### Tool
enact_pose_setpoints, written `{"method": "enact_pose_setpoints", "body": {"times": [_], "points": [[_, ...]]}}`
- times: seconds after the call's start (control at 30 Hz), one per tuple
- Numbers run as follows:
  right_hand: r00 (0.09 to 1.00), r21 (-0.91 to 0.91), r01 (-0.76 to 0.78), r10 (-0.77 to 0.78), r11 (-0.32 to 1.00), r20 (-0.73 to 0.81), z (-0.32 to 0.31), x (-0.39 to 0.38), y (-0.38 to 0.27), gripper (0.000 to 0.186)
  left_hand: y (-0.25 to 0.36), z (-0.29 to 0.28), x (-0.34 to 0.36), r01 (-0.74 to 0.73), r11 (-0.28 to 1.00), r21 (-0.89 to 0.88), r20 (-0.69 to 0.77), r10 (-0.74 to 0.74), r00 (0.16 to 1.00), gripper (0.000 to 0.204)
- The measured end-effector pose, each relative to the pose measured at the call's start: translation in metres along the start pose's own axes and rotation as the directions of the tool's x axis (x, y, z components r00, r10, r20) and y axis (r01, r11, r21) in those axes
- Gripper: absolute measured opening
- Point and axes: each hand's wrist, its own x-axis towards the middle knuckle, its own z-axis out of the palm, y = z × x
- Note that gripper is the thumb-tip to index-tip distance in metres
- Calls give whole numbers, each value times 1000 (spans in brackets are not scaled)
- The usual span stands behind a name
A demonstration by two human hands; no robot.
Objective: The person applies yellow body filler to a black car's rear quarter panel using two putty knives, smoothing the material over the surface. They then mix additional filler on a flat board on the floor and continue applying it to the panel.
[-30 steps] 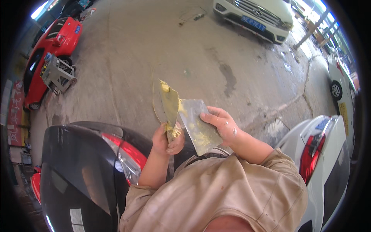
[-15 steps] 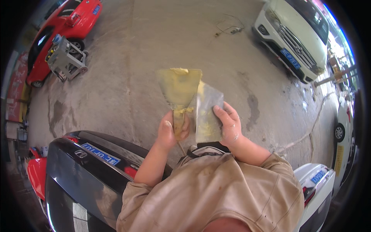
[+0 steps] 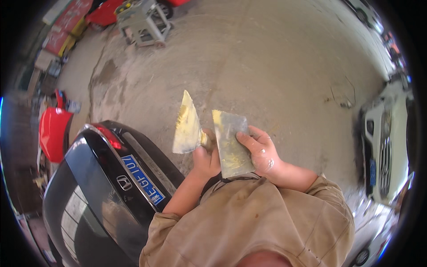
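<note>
My left hand (image 3: 207, 159) is closed around the handle of a putty knife (image 3: 187, 127), its wide blade tilted to the left and coated with yellow filler. My right hand (image 3: 263, 153) grips a flat grey spreader plate (image 3: 233, 144) along its right edge, thumb on the upper face. Yellow smears mark the plate's left corner and lower part. The two tools are held side by side at chest height, with a narrow gap between them. White flecks of filler stick to my right hand.
A black car (image 3: 106, 187) stands close on my left, its rear toward me. A grey wheeled cart (image 3: 144, 26) is at the far left by a red car (image 3: 104, 13). A white car (image 3: 386, 147) stands at the right, near a thin cable (image 3: 346, 104) on the concrete floor.
My view has swung left, so the black car shows more fully and the white car sits farther right. The putty knife has turned, its blade now leaning left instead of facing up.
</note>
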Motion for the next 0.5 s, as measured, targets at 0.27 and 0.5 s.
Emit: {"method": "enact_pose_setpoints", "body": {"times": [0.27, 0.5], "points": [[983, -372, 17, 53, 928, 178, 130, 214, -6, 25, -104, -145, 111, 430, 605, -670, 180, -429, 885, 63], [959, -565, 63, 107, 823, 264, 287, 376, -29, 26, -187, -308, 227, 502, 786, -362, 22, -531, 847, 80]]}}
